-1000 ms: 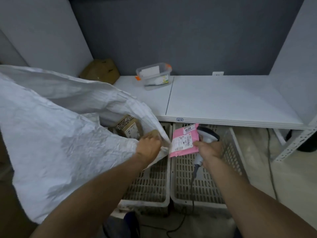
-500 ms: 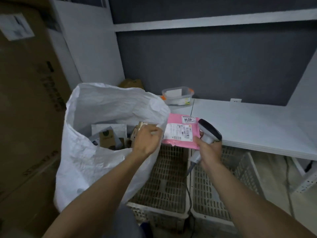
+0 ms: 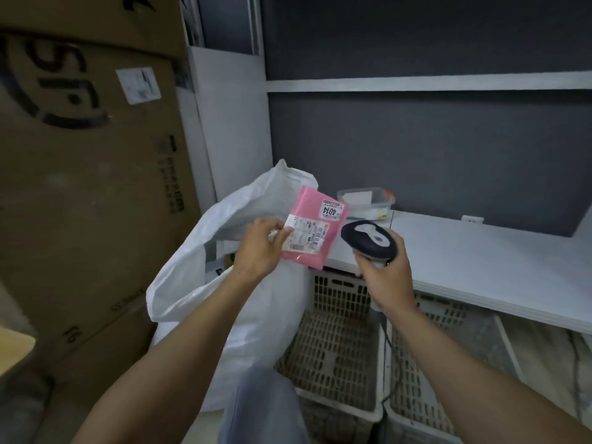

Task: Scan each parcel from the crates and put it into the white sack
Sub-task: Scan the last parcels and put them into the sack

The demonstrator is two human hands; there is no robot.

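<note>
Parcel (image 3: 315, 232) (pink) pinched by L hand (image 3: 259, 248) fingers above white sack (image 3: 256, 309) mouth. Scanner (image 3: 368, 238) handle wrapped by R hand (image 3: 387, 277) fingers, mostly hidden. Sack contents obscured; label illegible exc. "4014".

Glossy pink plastic parcel (image 3: 315, 232); crinkled woven white sack (image 3: 256, 302); perforated plastic crates (image 3: 339, 344).

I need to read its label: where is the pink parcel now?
In the head view the pink parcel is near centre, pinched by the left hand by the white sack, left of the scanner.
</note>
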